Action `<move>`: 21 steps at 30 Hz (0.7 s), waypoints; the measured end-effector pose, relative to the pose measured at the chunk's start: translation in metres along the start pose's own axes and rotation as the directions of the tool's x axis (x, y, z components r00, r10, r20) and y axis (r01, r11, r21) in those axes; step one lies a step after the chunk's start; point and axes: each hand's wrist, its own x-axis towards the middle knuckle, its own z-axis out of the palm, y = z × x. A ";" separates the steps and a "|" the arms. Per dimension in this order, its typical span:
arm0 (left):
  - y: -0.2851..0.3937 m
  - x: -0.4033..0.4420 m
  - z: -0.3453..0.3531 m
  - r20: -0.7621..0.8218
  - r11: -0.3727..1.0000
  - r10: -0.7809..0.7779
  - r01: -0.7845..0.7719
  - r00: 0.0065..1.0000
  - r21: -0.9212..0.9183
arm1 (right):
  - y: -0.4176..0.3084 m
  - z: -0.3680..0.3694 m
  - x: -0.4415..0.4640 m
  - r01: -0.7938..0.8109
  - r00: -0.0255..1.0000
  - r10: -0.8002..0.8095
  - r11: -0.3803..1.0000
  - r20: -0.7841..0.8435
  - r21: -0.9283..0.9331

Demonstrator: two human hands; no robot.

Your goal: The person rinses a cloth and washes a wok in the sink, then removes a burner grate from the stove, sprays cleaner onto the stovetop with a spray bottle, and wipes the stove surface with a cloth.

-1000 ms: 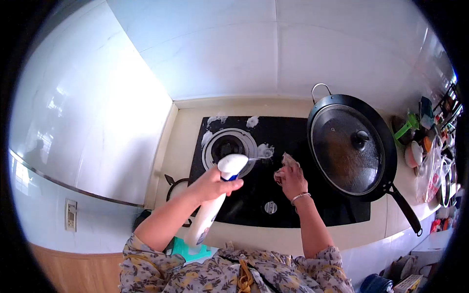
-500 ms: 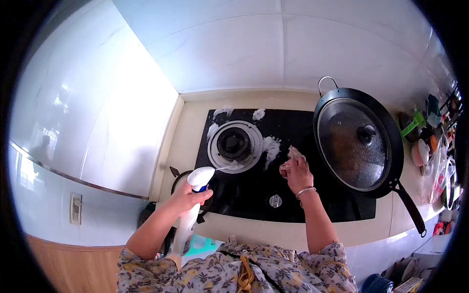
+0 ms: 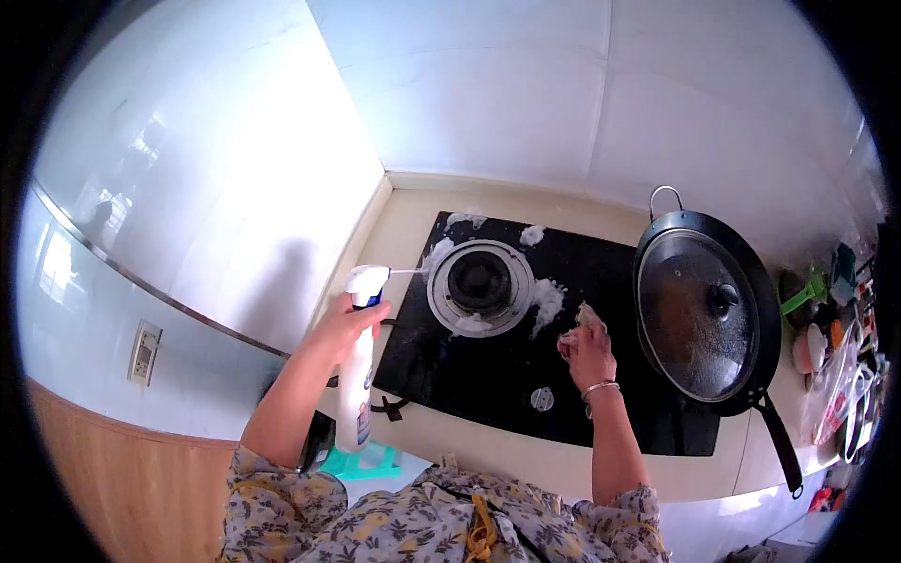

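Note:
My left hand (image 3: 345, 328) is wrapped round a white spray bottle (image 3: 355, 394), held upright at the left of the black gas stove (image 3: 488, 385). From its nozzle a thin white jet reaches toward the left side of the round burner (image 3: 479, 286). Patches of white foam (image 3: 547, 302) lie around the burner and on its ring. Over the middle of the stove, my right hand (image 3: 591, 358) is closed on a crumpled, pale pinkish cloth (image 3: 589, 317). The stove knob (image 3: 542, 399) sits to the left of that wrist.
A black frying pan (image 3: 765, 328) with a glass lid (image 3: 699, 314) covers the stove's right side, its handle pointing toward me. Utensils and a plastic bag (image 3: 838, 394) crowd the far right. A pan support (image 3: 389, 407) lies at the stove's front left. A wall socket (image 3: 144, 353) is at left.
My left hand has raised the spray bottle a little and moved it left relative to the stove. The jet has shifted from the burner's front to its left side. The view has turned slightly.

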 end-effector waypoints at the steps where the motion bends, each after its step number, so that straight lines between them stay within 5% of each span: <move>1: -0.003 0.002 -0.001 0.012 1.000 -0.008 0.008 1.000 -0.027 | -0.001 0.000 0.000 0.006 1.000 -0.006 1.000 0.001 0.000; 7: 0.003 -0.023 0.010 0.095 0.995 0.014 -0.005 0.995 -0.099 | 0.003 0.002 0.008 0.097 0.990 -0.106 0.991 -0.096 -0.095; 10: -0.007 -0.028 0.006 0.225 0.990 0.018 0.014 0.974 -0.142 | -0.002 -0.005 0.026 0.078 0.997 -0.078 0.984 -0.003 0.158; 12: -0.008 -0.036 0.007 0.276 0.989 0.047 -0.007 0.960 -0.145 | 0.003 0.015 0.043 0.183 0.949 -0.119 0.963 -0.293 0.200; 14: 0.000 -0.048 0.009 0.301 0.988 0.048 0.000 0.952 -0.158 | -0.009 0.014 0.057 0.153 0.966 -0.108 0.971 -0.233 0.182; 18: 0.010 -0.072 0.019 0.183 0.996 0.092 -0.087 0.979 -0.035 | -0.026 0.041 0.077 0.230 0.950 -0.232 0.973 -0.208 -0.032; 21: 0.015 -0.078 0.022 0.168 0.983 0.184 -0.180 0.968 -0.040 | -0.056 0.056 0.065 0.410 0.889 -0.458 0.793 0.003 -0.450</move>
